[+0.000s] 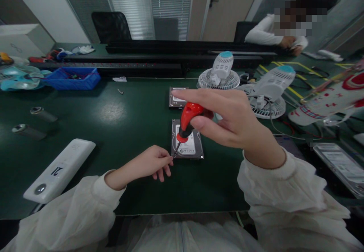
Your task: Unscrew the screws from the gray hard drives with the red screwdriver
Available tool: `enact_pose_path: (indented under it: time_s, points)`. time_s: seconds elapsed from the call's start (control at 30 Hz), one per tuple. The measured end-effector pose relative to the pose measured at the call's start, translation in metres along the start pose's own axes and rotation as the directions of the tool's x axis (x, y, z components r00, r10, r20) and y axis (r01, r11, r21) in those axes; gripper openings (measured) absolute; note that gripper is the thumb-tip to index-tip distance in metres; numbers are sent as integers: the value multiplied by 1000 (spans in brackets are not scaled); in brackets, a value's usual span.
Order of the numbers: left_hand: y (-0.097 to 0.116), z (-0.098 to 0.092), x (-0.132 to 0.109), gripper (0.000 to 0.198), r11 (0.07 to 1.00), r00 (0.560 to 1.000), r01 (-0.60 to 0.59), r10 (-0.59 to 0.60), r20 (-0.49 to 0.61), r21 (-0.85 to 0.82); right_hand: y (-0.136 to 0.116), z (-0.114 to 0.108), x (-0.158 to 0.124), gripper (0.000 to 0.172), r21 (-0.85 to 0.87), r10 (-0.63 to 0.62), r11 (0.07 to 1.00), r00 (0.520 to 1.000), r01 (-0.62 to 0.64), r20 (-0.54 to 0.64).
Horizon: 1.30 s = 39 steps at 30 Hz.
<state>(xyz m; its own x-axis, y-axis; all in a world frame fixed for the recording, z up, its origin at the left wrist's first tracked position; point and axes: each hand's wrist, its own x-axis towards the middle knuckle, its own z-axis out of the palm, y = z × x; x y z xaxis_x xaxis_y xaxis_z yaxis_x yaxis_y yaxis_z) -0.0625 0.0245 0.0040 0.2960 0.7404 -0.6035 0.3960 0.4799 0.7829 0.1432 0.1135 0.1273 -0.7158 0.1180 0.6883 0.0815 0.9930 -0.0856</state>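
My right hand (pixel 227 117) is closed round the red and black handle of a screwdriver (pixel 191 116), with its index finger stretched over the top. The screwdriver's shaft slants down to the lower left corner of a hard drive (pixel 187 140) lying label up on the table. At that corner my left hand (pixel 155 162) pinches thumb and index finger together close to the screwdriver tip. What those fingertips hold, if anything, is too small to make out. Farther back lies a second hard drive (pixel 175 102), partly hidden by my right index finger.
A white power bank (pixel 61 170) and two metal cylinders (pixel 42 113) lie at left, a blue bin (pixel 72 79) behind them. Two white fans (pixel 223 68) and a patterned white container (pixel 327 100) stand at right. Another hard drive (pixel 344 165) is far right. A person sits across the table.
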Motion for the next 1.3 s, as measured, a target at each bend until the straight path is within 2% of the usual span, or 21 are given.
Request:
enact_pose_path:
  time_s: [0.23,0.43,0.67,0.87,1.07,1.2,1.3]
  points:
    - [-3,0,2,33,1000,1000,-5,5,-2,-3,0,5,0,39,-36,19,999,1000,-20,-21]
    - [0,1,0,26,1000,1000,-2,2,-6,1,0,4,0,44,38,-1,999,996,-2,85]
    - [3,1,-1,25,1000,1000,15,-15,-8,0,2,6,0,42,-52,72,996,997,-73,-8]
    - [0,1,1,28,1000,1000,2,-2,-11,-5,2,7,1,46,67,42,997,999,-43,19]
    - [0,1,1,28,1000,1000,9,-9,-8,-12,5,9,0,40,-26,66,997,996,-68,-61]
    - [1,1,0,26,1000,1000,11,-12,-13,-14,3,7,1,41,54,13,998,1000,-13,-11]
    - [2,1,0,26,1000,1000,11,-11,-15,-12,2,9,2,41,79,-7,997,1000,9,-27]
